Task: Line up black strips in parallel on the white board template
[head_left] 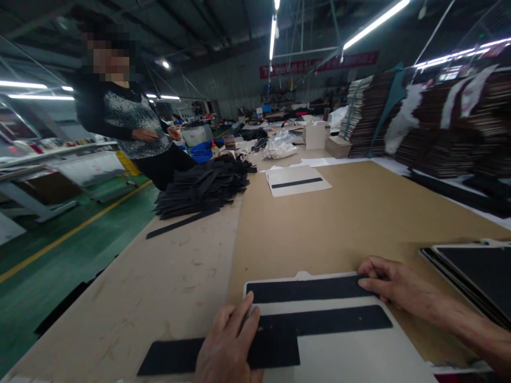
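Note:
A white panel (339,348) lies on the table at the bottom centre. Along its far edge runs a black strip (303,290), and a second black strip (343,319) lies across it just nearer. My right hand (383,279) pinches the right end of the far strip between thumb and fingers. At the lower left, my left hand (231,340) holds a loose black strip (171,356), which overlaps the panel's left side; the index fingertip reaches the left end of the far strip.
A pile of black strips (203,183) sits at the table's left edge. Farther back lies another white panel (297,186) with one strip. Black panels (475,271) are stacked at the right. A person (131,117) stands beyond the table's left side.

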The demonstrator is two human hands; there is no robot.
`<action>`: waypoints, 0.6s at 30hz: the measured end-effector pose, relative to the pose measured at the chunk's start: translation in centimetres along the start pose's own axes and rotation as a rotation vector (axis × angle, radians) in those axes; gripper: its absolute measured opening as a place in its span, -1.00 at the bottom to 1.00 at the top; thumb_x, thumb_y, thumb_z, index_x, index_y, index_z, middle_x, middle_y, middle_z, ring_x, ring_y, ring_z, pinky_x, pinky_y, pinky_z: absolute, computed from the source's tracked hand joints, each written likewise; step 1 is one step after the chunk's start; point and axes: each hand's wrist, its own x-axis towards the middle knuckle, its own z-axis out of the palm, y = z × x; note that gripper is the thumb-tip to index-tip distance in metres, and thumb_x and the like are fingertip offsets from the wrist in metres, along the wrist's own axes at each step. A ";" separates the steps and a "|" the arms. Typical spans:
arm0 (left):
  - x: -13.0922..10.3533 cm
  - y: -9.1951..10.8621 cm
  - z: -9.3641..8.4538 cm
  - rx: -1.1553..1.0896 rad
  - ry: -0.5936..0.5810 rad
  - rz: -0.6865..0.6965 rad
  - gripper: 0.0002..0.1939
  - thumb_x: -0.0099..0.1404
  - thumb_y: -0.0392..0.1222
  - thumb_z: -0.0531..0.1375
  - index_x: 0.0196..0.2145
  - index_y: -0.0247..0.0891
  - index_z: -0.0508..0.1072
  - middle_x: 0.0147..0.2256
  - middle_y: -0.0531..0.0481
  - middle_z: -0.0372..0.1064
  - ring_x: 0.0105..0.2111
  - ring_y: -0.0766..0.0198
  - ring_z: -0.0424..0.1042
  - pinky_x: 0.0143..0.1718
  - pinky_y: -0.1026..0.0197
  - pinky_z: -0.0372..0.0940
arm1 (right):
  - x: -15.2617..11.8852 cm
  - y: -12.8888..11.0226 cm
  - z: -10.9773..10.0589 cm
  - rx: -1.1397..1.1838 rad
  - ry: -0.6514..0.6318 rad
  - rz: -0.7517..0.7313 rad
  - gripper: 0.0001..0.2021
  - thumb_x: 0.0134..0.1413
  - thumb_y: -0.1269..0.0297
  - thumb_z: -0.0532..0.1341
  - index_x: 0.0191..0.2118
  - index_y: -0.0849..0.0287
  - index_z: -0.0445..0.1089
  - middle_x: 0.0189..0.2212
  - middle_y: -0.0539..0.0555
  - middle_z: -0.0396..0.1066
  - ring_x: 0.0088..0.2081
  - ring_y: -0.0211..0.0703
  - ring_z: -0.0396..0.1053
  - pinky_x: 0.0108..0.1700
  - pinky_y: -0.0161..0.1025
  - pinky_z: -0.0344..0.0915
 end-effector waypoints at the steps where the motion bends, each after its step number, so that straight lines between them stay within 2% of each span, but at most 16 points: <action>1: 0.0 -0.1 0.0 -0.003 0.003 0.000 -0.27 -0.10 -0.41 0.12 0.11 -0.23 0.36 0.23 -0.10 0.25 -0.01 0.02 0.30 0.02 0.04 0.40 | 0.0 0.0 0.0 -0.002 0.002 0.008 -0.71 -0.03 -0.01 0.25 -0.35 0.09 0.24 -0.55 -0.10 0.18 -0.53 -0.33 0.13 -0.53 -0.33 0.01; 11: 0.1 0.1 -0.1 -0.016 0.028 0.005 -0.31 -0.07 -0.40 0.12 0.10 -0.27 0.35 0.22 -0.14 0.26 -0.01 0.02 0.31 0.02 0.05 0.38 | 0.2 -0.2 0.3 -0.016 0.043 0.034 -0.78 0.02 0.08 0.21 -0.32 0.08 0.23 -0.55 -0.10 0.18 -0.55 -0.32 0.13 -0.52 -0.32 0.03; 18: -0.1 0.1 0.2 -0.062 0.002 -0.032 -0.24 -0.12 -0.44 0.12 0.12 -0.22 0.32 0.24 -0.10 0.24 0.01 -0.01 0.29 0.03 0.00 0.38 | 0.8 0.3 0.4 -0.300 0.150 -0.036 -0.88 0.08 0.17 0.17 -0.35 0.08 0.27 -0.52 -0.06 0.31 -0.45 -0.24 0.27 -0.38 -0.27 0.15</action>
